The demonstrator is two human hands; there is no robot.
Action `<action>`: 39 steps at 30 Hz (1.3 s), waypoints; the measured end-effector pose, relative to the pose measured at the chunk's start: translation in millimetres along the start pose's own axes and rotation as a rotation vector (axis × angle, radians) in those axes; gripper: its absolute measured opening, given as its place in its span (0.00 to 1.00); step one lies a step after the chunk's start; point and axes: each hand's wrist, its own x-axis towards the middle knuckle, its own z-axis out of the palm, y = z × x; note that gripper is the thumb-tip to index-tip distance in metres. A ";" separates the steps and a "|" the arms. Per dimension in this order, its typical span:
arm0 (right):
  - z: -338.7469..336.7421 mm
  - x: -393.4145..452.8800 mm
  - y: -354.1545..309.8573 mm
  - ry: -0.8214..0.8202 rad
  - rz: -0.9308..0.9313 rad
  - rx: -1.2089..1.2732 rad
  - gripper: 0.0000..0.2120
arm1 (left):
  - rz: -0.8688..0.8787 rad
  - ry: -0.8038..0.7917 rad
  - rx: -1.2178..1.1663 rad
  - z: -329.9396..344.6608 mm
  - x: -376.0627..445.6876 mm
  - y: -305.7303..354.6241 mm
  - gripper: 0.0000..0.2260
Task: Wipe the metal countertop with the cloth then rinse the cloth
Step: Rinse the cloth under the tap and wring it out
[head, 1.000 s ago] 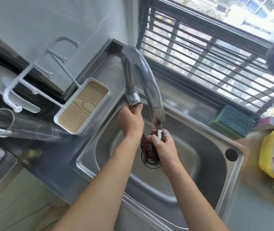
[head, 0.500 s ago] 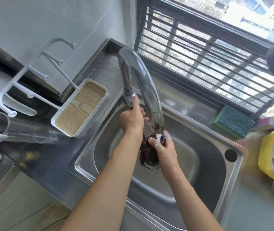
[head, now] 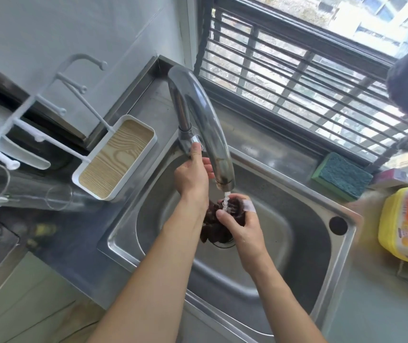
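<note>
A dark brown wet cloth (head: 214,225) is bunched in my right hand (head: 238,225) over the drain of the steel sink (head: 297,256). A thin stream of water (head: 226,201) falls from the curved chrome tap (head: 198,115) onto the cloth. My left hand (head: 191,174) rests at the tap's base, thumb up against the handle, fingers loosely spread behind the spout. A white plaster wraps one finger of my right hand. The metal countertop (head: 69,238) runs left of the sink.
A white tray with a wood-grain base (head: 116,157) and a hooked white rack stand left of the tap. A clear glass (head: 37,196) lies on its side beside them. A green sponge (head: 344,175) sits on the window ledge; a yellow bottle (head: 406,224) stands right of the sink.
Water now runs from the tap onto the cloth. My left hand has loosened at the tap base, thumb raised. My right hand has opened slightly around the cloth.
</note>
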 end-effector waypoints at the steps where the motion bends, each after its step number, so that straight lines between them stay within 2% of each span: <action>1: 0.1 0.5 -1.5 0.011 -0.017 -0.016 0.13 | 0.005 -0.031 0.081 -2.9 1.6 -4.0 0.17; 3: 0.3 3.8 -5.5 0.060 -0.083 -0.061 0.07 | 0.000 -0.178 0.300 -14.5 3.8 -21.7 0.25; 5: -0.2 6.5 -12.8 0.100 -0.167 -0.117 0.03 | -0.091 -0.324 0.476 -30.2 -1.1 -48.2 0.35; 6: -0.2 7.8 -16.8 0.104 -0.201 -0.151 0.03 | -0.103 -0.359 0.529 -38.1 -7.2 -60.6 0.35; 8: 1.1 9.1 -23.3 0.074 -0.232 -0.208 0.03 | -0.034 -0.356 0.620 -50.7 -18.7 -78.9 0.27; 10: 3.6 9.0 -25.8 0.035 -0.225 -0.229 0.02 | 0.085 -0.274 0.594 -55.7 -33.1 -79.1 0.18; 12: 7.1 7.3 -29.5 0.038 -0.229 -0.216 0.04 | 0.174 -0.263 0.397 -60.0 -46.3 -74.4 0.19; 14: 10.0 5.6 -34.7 0.046 -0.209 -0.145 0.05 | 0.201 -0.433 0.252 -65.4 -57.6 -74.2 0.25; 16: 10.4 3.5 -42.0 0.057 -0.161 -0.025 0.03 | 0.260 -0.579 0.324 -70.8 -62.2 -79.5 0.29; 17: 9.5 2.2 -45.4 0.066 -0.133 0.032 0.04 | 0.294 -0.602 0.425 -73.1 -62.0 -84.0 0.31; 19: 5.1 -0.4 -52.1 0.075 -0.078 0.121 0.06 | 0.337 -0.551 0.610 -76.1 -56.7 -90.9 0.36; 20: 1.6 -1.5 -54.6 0.079 -0.056 0.152 0.07 | 0.342 -0.499 0.673 -77.6 -53.2 -93.8 0.34; 23: -13.9 -1.0 -53.0 0.104 0.013 0.192 0.10 | 0.336 -0.322 0.705 -80.7 -49.3 -84.7 0.13; 24: -19.4 -0.1 -49.4 0.127 0.041 0.171 0.09 | 0.358 -0.287 0.691 -82.9 -47.3 -81.7 0.10; 27: -31.7 4.8 -27.1 0.228 0.139 -0.014 0.05 | 0.398 -0.309 0.712 -83.6 -49.9 -66.9 0.09; 31: -32.5 8.6 -2.8 0.241 0.258 -0.212 0.02 | 0.441 -0.361 0.723 -78.1 -47.4 -59.6 0.12; 32: -32.2 9.4 -1.4 0.235 0.235 -0.342 0.06 | 0.456 -0.372 0.724 -76.6 -46.6 -58.8 0.13; 34: -32.4 8.3 -7.6 0.175 0.100 -0.630 0.19 | 0.492 -0.384 0.728 -73.6 -44.2 -55.7 0.14; 35: -33.6 7.7 -12.5 0.095 -0.005 -0.693 0.26 | 0.505 -0.394 0.732 -72.2 -43.0 -54.1 0.15; 37: -31.9 5.4 -25.5 -0.179 -0.132 -0.673 0.37 | 0.523 -0.424 0.745 -69.8 -42.2 -50.9 0.16; 38: -28.5 4.6 -29.5 -0.316 -0.146 -0.657 0.41 | 0.526 -0.443 0.745 -69.2 -41.6 -49.6 0.16; 39: -25.4 5.4 -29.9 -0.386 -0.165 -0.670 0.42 | 0.528 -0.456 0.749 -68.6 -41.6 -47.9 0.15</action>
